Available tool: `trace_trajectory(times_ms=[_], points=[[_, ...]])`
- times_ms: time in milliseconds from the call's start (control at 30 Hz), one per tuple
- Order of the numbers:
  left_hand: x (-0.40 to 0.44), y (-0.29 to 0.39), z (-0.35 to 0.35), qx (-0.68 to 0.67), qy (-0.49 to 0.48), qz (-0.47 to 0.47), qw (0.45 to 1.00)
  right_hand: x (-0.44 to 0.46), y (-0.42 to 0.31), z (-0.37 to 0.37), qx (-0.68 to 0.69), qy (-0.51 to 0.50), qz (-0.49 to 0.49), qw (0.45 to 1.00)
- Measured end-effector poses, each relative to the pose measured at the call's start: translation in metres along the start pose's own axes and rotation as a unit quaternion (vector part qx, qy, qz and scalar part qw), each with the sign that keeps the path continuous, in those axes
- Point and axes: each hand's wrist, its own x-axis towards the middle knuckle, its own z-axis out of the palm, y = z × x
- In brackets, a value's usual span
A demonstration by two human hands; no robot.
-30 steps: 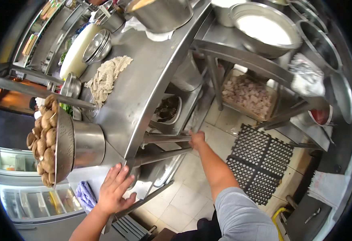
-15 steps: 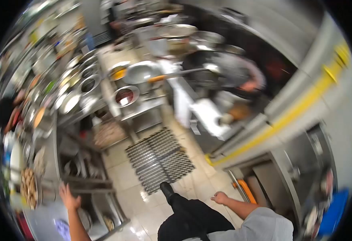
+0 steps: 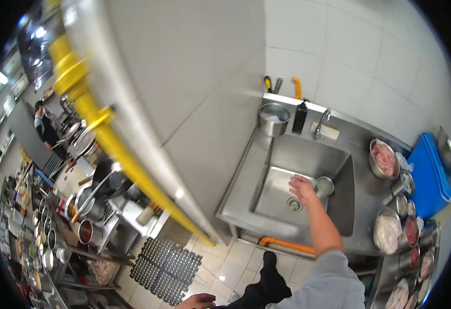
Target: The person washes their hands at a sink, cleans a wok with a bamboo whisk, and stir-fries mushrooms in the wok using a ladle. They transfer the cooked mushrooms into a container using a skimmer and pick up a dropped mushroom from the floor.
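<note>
— What has moved since the earlier frame?
— Our view swings away from the stove to the sink (image 3: 277,190). Our right grip (image 3: 301,188), low over the floor before, is now above the basin, and our left grip (image 3: 199,301) has gone from the tabletop's side to the bottom edge of our view.
— How open are we?
— On the right we have the fingers loosely spread, slightly bent, with nothing visible in them. On the left we see only part of the hand, fingers bent; we cannot tell how far it closes or whether it holds anything.
— And the cup (image 3: 325,186)?
— It lies inside the sink, just beside our right grip, near the drain (image 3: 294,204). We cannot tell whether they touch.
— What stands behind?
— Along the back we have a pot (image 3: 273,121), a black bottle (image 3: 299,118) beside it, and the faucet (image 3: 322,124).
— And to the right of the basin?
— On the tabletop (image 3: 363,198) we see a bowl of meat (image 3: 384,158), with more bowls in front and a blue panel (image 3: 427,172) behind.
— Down by our left?
— The black mat (image 3: 166,270) lies on the floor near our left grip. Far off, a person (image 3: 45,130) stands beyond the yellow pipe (image 3: 117,154).
</note>
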Motion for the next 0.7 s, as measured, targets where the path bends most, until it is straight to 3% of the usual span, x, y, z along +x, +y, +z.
trace_trajectory(times_ms=[67,100,167,200,233,267,300,333,367,433,500,533,600,633,667,700], points=[[0.075,0.04,-0.01,0.053,-0.114,0.159,0.979,0.105,0.002,-0.073,0.181,0.108,0.008,0.977],[0.096,0.082,-0.012,0.025,-0.155,0.154,0.976,0.135,-0.012,-0.095,0.186,0.116,0.008,0.976],[0.125,0.192,-0.012,0.089,-0.179,0.221,0.955,0.192,-0.055,-0.128,0.358,0.327,0.082,0.871],[0.156,0.24,-0.011,0.164,-0.179,0.27,0.932,0.214,-0.065,-0.152,0.395,0.292,0.029,0.87],[0.186,0.29,-0.007,0.119,-0.195,0.264,0.937,0.229,-0.075,-0.173,0.424,0.258,-0.026,0.868],[0.211,0.343,-0.003,0.152,-0.161,0.322,0.921,0.237,-0.083,-0.179,0.447,0.152,-0.102,0.876],[0.233,0.39,0.01,0.024,-0.119,0.344,0.931,0.237,-0.092,-0.175,0.462,0.041,-0.173,0.869],[0.277,0.427,0.018,-0.048,-0.078,0.381,0.92,0.226,-0.097,-0.167,0.432,0.002,-0.137,0.891],[0.312,0.467,0.035,-0.193,-0.067,0.36,0.91,0.209,-0.099,-0.152,0.403,-0.038,-0.103,0.909],[0.391,0.537,0.058,-0.323,-0.019,0.341,0.883,0.183,-0.089,-0.119,0.319,-0.01,-0.06,0.946],[0.458,0.587,0.076,-0.37,-0.086,0.371,0.847,0.172,-0.081,-0.095,0.213,0.014,-0.108,0.971],[0.439,0.601,0.083,-0.371,-0.089,0.372,0.846,0.18,-0.087,-0.103,0.211,0.017,-0.109,0.971],[0.398,0.614,0.104,-0.343,-0.162,0.34,0.86,0.191,-0.096,-0.123,0.184,0.121,-0.107,0.97],[0.393,0.61,0.087,-0.173,-0.065,0.334,0.924,0.195,-0.091,-0.131,0.182,0.131,-0.101,0.969],[0.398,0.614,0.057,0.117,0.105,0.422,0.893,0.204,-0.086,-0.14,0.141,0.101,-0.049,0.984],[0.385,0.625,0.031,0.217,0.287,0.543,0.758,0.21,-0.087,-0.15,0.102,0.079,-0.004,0.992]])
